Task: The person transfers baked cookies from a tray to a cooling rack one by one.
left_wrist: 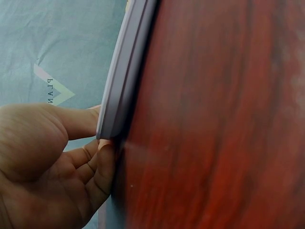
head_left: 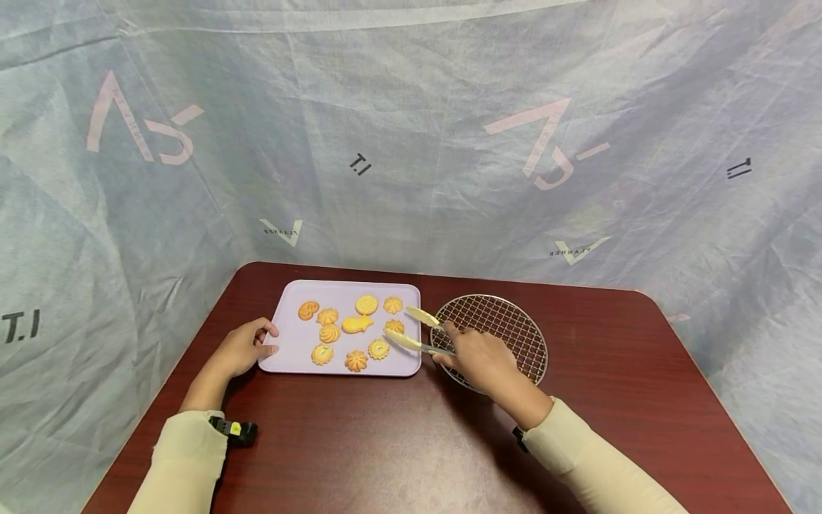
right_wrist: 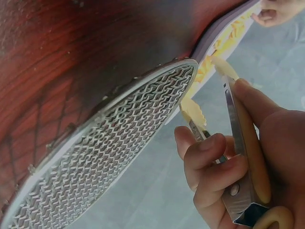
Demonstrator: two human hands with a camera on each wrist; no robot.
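My left hand (head_left: 242, 348) grips the left edge of a lilac tray (head_left: 289, 346), thumb above the rim and fingers below it in the left wrist view. Several cookies of different shapes lie on the tray, among them a fish-shaped cookie (head_left: 355, 325) and a round patterned cookie (head_left: 366, 305). With curled fingers my right hand (head_left: 481, 357) holds metal tongs (right_wrist: 233, 119) with cream-coloured tips. The tongs stand spread over the tray's right side, their tips on either side of a flower-shaped cookie (head_left: 394, 326). Nothing shows pinched between them.
A round wire rack (head_left: 528, 335) stands to the right of the tray, partly under my right hand and forearm. Both are on a dark red wooden table (head_left: 359, 435). Grey printed cloth (head_left: 411, 200) hangs behind and along the sides.
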